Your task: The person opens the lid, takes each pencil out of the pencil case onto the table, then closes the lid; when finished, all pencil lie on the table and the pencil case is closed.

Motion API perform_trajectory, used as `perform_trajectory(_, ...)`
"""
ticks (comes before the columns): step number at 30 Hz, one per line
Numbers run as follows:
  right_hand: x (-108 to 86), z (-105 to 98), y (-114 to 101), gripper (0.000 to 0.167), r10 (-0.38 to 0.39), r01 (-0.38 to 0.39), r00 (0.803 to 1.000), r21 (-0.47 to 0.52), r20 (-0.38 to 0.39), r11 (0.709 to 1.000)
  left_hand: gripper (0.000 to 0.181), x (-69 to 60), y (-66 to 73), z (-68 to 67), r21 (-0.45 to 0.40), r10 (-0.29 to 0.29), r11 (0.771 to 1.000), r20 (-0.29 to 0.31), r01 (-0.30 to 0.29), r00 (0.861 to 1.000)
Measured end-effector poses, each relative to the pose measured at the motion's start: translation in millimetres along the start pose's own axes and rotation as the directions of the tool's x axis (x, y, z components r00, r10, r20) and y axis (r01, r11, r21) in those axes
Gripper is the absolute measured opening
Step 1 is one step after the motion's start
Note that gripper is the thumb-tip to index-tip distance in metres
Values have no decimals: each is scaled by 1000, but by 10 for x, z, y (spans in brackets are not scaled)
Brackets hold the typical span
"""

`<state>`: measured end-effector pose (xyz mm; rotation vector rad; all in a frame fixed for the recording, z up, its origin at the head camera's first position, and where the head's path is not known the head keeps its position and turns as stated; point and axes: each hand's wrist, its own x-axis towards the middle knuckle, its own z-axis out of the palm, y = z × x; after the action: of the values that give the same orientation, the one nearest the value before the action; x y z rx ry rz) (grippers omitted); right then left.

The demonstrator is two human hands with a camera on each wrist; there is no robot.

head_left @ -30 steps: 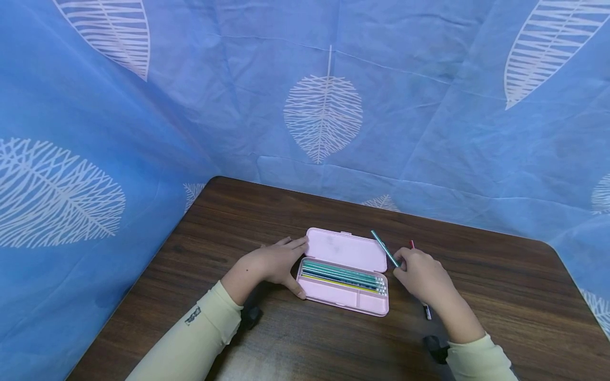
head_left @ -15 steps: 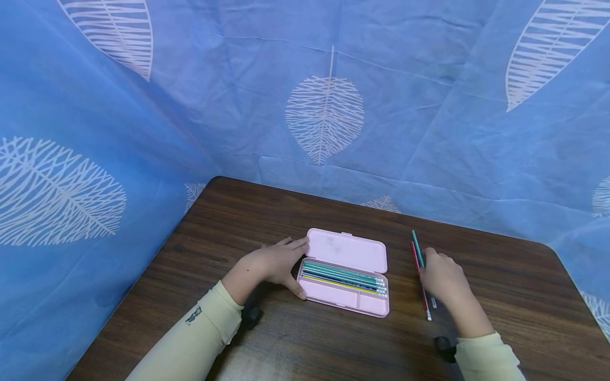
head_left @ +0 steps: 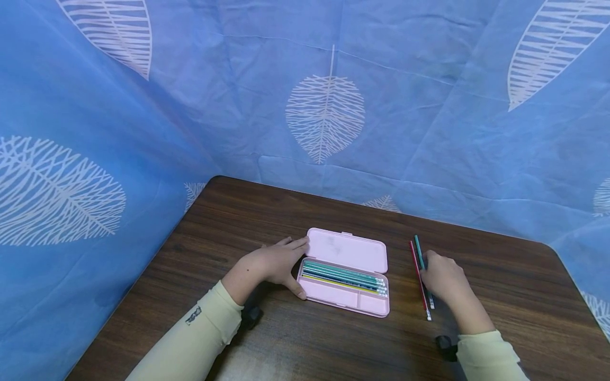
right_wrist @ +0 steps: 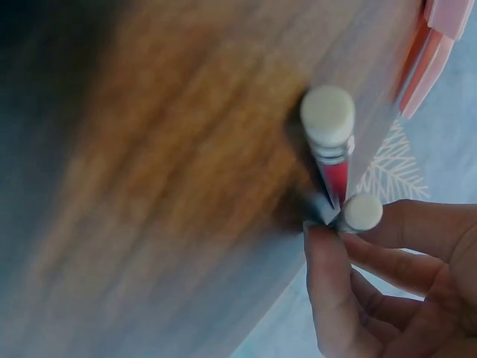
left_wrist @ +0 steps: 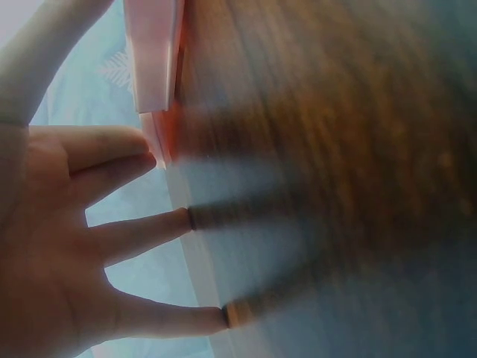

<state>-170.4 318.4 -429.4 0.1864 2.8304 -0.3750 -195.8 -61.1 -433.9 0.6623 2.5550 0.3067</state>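
An opened pink pencil case [head_left: 345, 253] lies on the table, several pencils [head_left: 340, 273] side by side in its tray, mostly teal with one yellow. At its left end my left hand [head_left: 272, 263] spreads straight fingers, the thumb by the tray's front corner and fingertips against the lid side. My right hand [head_left: 445, 278] pinches a teal pencil [head_left: 416, 247] on the right. Close along its left side is a red pencil [head_left: 413, 255]. The right wrist view shows the pinched pencil's white eraser [right_wrist: 364, 212] between thumb and finger, with the red pencil's eraser [right_wrist: 328, 115] just beyond.
A dark wooden table [head_left: 286, 338] carries everything. Behind it hangs a blue cloth [head_left: 248, 106] with white leaf prints. Bare tabletop separates the case from the two pencils. Each wrist wears a small black camera.
My right hand has carried the teal pencil from beside the lid rightward and turned it alongside the red one, then drawn it slightly nearer. The left hand and case have stayed put.
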Motion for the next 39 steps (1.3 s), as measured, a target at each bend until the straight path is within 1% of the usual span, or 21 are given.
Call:
perform_trajectory(4, -1, 14, -7, 50, -7, 7, 1000, 2, 2, 1000, 125, 0, -3, 0, -2, 5, 1000, -2, -5, 1000)
perform_trajectory(13, -12, 11, -40, 44, -16, 16, 1000, 3, -7, 1000, 125, 1, -15, 8, -12, 6, 1000, -4, -6, 1000)
perform_trajectory(20, -28, -5, -61, 42, -12, 12, 1000, -25, -14, 1000, 126, 19, -26, 21, -4, 7, 1000, -3, -7, 1000)
perform_trajectory(24, -52, 4, -68, 43, -48, 45, 998, -61, -49, 997, 125, 15, -24, 17, -3, 9, 1000, -1, -9, 1000)
perform_trajectory(27, -87, -3, -124, 44, -81, 75, 993, -82, -81, 994, 125, 5, -20, 13, -5, 10, 1000, -1, -10, 1000)
perform_trajectory(30, -146, -2, -224, 43, -132, 121, 984, -90, -120, 989, 125, 0, -19, 9, -11, 11, 1000, -1, -11, 1000)
perform_trajectory(35, -252, 35, -433, 37, -199, 185, 964, -89, -175, 979, 125, -2, -20, 7, -15, 12, 1000, -3, -12, 1000)
perform_trajectory(39, -314, 79, -581, 35, -234, 223, 956, -79, -174, 972, 125, 0, -15, 11, -12, 12, 1000, -4, -12, 1000)
